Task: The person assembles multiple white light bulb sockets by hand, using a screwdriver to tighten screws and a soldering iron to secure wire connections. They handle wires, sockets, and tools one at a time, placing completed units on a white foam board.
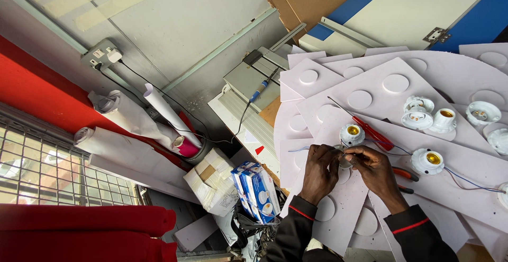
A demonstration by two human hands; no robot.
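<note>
Seen from above, a person's left hand and right hand meet over a stack of white boards cut w/ round holes and discs. Both hands pinch a small lamp socket between the fingertips, held just above the boards at centre; thin wires run off it toward the right. Most of the part is hidden by the fingers, so whether a wire is being stripped, twisted or screwed in can't be told.

Progress, judged from the layout: partway. One socket w/ brass insert sits just beyond the hands, touching a red-handled screwdriver. Another wired socket lies to the right, its blue and red leads trailing to the frame edge. A pair and one more socket rest farther back; their wiring isn't clear. None looks fitted into a board hole yet, so mounting appears left to do.

Red-handled pliers lie beside the right wrist. Off the boards to the left: blue-and-white cartons, paper rolls, a wall plug point w/ black cord.
</note>
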